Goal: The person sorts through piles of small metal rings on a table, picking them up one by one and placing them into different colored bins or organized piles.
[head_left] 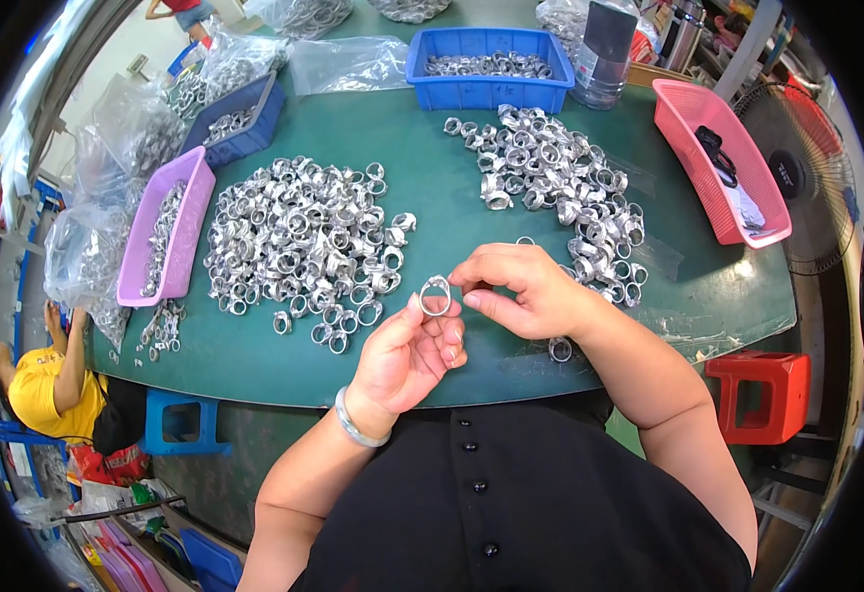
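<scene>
My left hand (pixel 397 355), palm up with a pale bangle at the wrist, pinches a silver metal ring (pixel 435 312) upright between thumb and fingers. Close against the ring's right side is my right hand (pixel 519 286), its fingers curled and thumb drawn in; whatever they hold, if anything, is hidden. Left of my hands lies a big pile of similar metal rings (pixel 299 237), each with a small raised lug. A second ring pile (pixel 560 168) stretches from the far middle down beside my right hand. One loose ring (pixel 559 348) lies below my right wrist.
A blue bin (pixel 489 96) of rings stands at the back. Pink baskets flank the table, one left (pixel 195 222) and one right (pixel 688 163), with a fan (pixel 792 173) behind the latter. A red stool (pixel 762 395) is at right. Another person (pixel 52 395) works at far left.
</scene>
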Available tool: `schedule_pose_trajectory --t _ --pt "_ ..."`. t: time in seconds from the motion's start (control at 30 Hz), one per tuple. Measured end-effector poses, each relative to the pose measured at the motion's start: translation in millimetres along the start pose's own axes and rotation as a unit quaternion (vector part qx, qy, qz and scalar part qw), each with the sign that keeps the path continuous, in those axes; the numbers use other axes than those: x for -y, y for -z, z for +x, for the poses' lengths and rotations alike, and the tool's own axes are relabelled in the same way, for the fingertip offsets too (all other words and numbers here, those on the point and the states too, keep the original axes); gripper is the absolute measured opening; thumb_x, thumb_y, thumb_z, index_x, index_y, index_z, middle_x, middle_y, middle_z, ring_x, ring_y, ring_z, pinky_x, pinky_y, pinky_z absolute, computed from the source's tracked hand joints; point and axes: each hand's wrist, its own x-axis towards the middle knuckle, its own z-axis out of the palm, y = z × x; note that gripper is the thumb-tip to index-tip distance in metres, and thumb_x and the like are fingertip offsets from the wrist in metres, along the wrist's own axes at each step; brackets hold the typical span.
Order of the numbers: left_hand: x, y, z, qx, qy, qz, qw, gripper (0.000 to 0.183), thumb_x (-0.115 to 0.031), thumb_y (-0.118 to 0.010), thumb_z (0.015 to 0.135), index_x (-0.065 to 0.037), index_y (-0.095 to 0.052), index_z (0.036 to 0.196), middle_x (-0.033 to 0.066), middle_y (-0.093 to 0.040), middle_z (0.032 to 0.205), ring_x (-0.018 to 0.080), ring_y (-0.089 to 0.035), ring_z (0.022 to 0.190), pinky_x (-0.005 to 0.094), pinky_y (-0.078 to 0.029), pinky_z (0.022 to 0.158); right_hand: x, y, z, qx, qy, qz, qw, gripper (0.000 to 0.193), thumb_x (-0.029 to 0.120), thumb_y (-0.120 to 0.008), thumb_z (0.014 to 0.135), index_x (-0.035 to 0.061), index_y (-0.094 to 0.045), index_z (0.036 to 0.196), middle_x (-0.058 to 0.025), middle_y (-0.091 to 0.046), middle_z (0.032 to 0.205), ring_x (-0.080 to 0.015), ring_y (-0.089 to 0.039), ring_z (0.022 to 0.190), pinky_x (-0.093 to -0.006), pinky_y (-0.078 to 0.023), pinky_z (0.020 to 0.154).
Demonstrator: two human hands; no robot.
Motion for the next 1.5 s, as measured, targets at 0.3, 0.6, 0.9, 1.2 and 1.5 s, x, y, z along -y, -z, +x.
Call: schedule_pose_trajectory --t 0.3,0.6,0.9,1.2,1.5 --pt "0.0 1.0 0.5 -0.017 0.008 -0.014 1.000 0.035 -0.035 -0.038 0.095 -0.005 -0.057 0.093 0.0074 -0.058 0.078 0.0166 -0.050 0.064 0.0291 -0.040 0.061 0.1 0.0 -1.1 0.016 -0.018 0.005 1.000 0.017 0.006 -0.060 0.077 0.0016 -0.060 0.093 -0.0102 -0.059 0.079 -0.0264 -0.059 0.072 -0.0330 -0.048 0.060" --pt "-3.1 -0.5 1.4 -0.022 0.065 -0.054 0.996 0.043 -0.038 -0.028 0.097 -0.008 -0.053 0.078 0.0047 -0.048 0.058 0.0143 -0.040 0.050 0.0269 -0.033 0.052 0.0 -4.3 -3.5 0.003 -0.058 0.053 0.997 0.024 0.007 -0.063 0.077 0.0028 -0.059 0.100 -0.0093 -0.060 0.079 -0.0228 -0.059 0.070 -0.0301 -0.047 0.059" --pt "2.0 0.9 5.0 -0.028 0.111 -0.060 0.992 0.042 -0.038 -0.030 0.097 -0.010 -0.048 0.071 0.0031 -0.044 0.050 0.0123 -0.033 0.039 0.0252 -0.029 0.042 -1.4 -4.6 -3.0 0.016 -0.009 0.019 1.000 0.025 0.008 -0.063 0.078 0.0045 -0.059 0.103 -0.0092 -0.061 0.084 -0.0237 -0.060 0.071 -0.0318 -0.048 0.063" --pt "0.5 -2.0 6.7 -0.039 0.123 -0.050 0.990 0.041 -0.037 -0.030 0.097 -0.010 -0.046 0.069 0.0035 -0.041 0.048 0.0124 -0.031 0.037 0.0253 -0.028 0.040 -0.5 -6.0 -3.4 0.022 -0.017 0.034 0.999 0.024 0.009 -0.062 0.080 0.0049 -0.059 0.104 -0.0099 -0.061 0.087 -0.0245 -0.061 0.074 -0.0313 -0.049 0.065" --pt "-3.2 -9.4 6.1 -0.104 0.072 0.077 0.989 0.043 -0.038 -0.032 0.096 -0.007 -0.049 0.072 0.0066 -0.049 0.054 0.0131 -0.039 0.042 0.0246 -0.033 0.042 4.2 -5.7 -2.8 0.026 -0.064 0.051 0.996 0.018 0.004 -0.064 0.078 0.0024 -0.058 0.095 -0.0082 -0.060 0.081 -0.0206 -0.061 0.073 -0.0292 -0.047 0.064"
